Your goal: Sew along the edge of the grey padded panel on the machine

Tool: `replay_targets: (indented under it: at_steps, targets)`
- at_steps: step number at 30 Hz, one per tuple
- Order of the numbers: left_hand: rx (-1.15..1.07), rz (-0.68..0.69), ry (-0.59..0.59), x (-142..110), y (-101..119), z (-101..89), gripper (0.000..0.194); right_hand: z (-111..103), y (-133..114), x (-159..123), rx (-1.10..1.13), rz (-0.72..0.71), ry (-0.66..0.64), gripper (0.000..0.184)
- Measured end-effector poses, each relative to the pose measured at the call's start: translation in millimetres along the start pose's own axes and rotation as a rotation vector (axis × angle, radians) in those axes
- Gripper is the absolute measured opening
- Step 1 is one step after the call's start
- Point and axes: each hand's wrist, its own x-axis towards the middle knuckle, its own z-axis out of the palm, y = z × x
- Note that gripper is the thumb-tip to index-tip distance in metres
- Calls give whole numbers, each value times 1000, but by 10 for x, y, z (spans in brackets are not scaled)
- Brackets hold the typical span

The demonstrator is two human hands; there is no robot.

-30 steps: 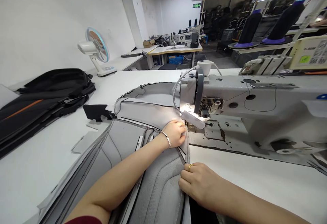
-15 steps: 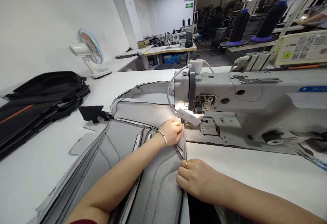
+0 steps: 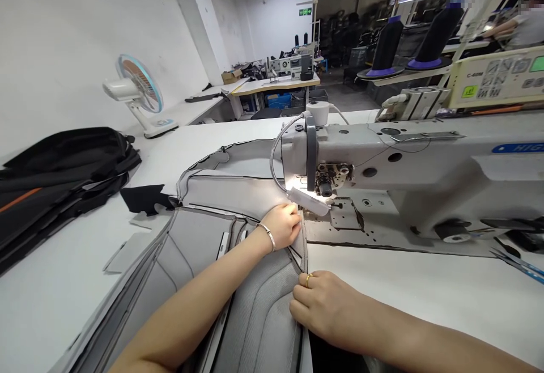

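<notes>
A large grey padded fabric cover point(image 3: 221, 191) lies across the white table point(image 3: 425, 293) and runs under the sewing machine point(image 3: 408, 174). My left hand point(image 3: 283, 225), with a silver bracelet, presses the fabric's edge down just in front of the needle area, fingers curled on the cloth. My right hand point(image 3: 327, 305), wearing a gold ring, pinches the same seam edge closer to me. A small lamp point(image 3: 308, 201) on a flexible neck lights the needle area.
A pile of black fabric pieces point(image 3: 59, 174) lies at the left, with a loose black scrap point(image 3: 142, 198) beside the grey cover. A white desk fan point(image 3: 136, 92) stands at the back left. Thread cones point(image 3: 433, 38) and a control panel point(image 3: 497, 81) sit behind the machine.
The view has shifted, so everything sits further left in the picture. Both hands keep their hold on the seam edge, and the right hand has eased slightly toward me.
</notes>
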Motion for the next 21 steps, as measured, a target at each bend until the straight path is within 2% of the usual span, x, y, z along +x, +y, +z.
replay_targets:
  at_steps: [7,12,21]
  targets:
    - [146,-15,2,31,-16,-1,19,2,31,14,-17,10,28,19]
    - [121,41,-45,18,-93,74,30,49,58,27,-17,24,62,19]
    - [132,159,97,91,-227,119,32,181,108,17,-76,63,190,20]
